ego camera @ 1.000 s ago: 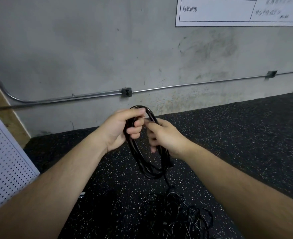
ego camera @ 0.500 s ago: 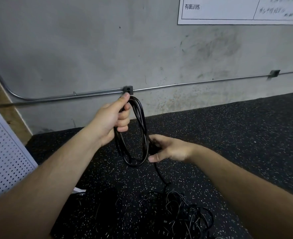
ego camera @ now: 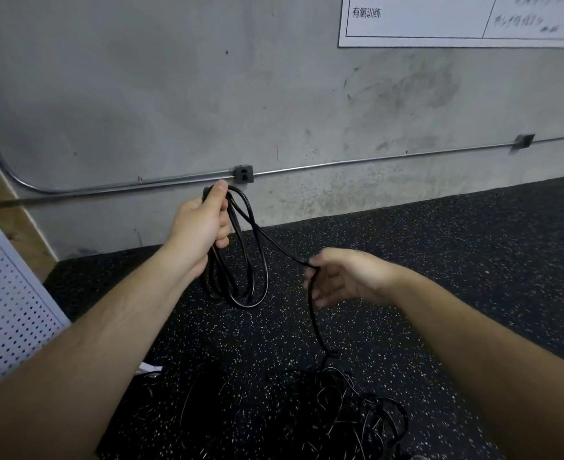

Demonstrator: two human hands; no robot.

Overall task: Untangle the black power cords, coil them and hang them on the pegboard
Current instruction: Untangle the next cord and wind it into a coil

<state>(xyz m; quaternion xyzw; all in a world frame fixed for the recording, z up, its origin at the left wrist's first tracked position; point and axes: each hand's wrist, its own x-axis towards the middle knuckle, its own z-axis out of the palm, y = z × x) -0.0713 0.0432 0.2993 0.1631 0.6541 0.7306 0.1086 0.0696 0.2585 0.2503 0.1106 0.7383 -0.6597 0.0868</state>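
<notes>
**A:** The left hand [ego camera: 201,227] is raised in front of the grey wall [ego camera: 141,94]. Its fingers [ego camera: 222,241] are clamped round the top of the coil [ego camera: 252,283], with the thumb laid along the upper bend. Several black loops hang below the fist.

**B:** And they hang free, well above the speckled floor [ego camera: 456,260]. Look to the right side, where one cord [ego camera: 279,249] leaves the top of the coil and slants down to the right hand [ego camera: 347,277].

**A:** That hand sits lower and well apart from the left, palm turned inward. Its fingers are loosely curled, and the cord runs in at the crook of the thumb and drops out underneath. It's a light hold, not a fist.

**B:** From there the cord falls almost straight down into the tangle [ego camera: 333,410] on the floor, a dark heap of overlapping loops between the two forearms.

**A:** It's too knotted to count the cords in that heap. Something small and white [ego camera: 149,368] shows at its left edge, but I can't tell what it is.

**B:** The pegboard [ego camera: 5,293] is at the far left — a white perforated panel, and I see nothing on the part that shows. It's well apart from the coil. Behind it stands a wooden frame [ego camera: 12,210].

**A:** Along the wall a metal conduit [ego camera: 373,160] runs through a small grey junction box [ego camera: 243,174], just above the left thumb from this angle. A white sheet [ego camera: 423,24] with printed characters is posted at the upper right.
</notes>
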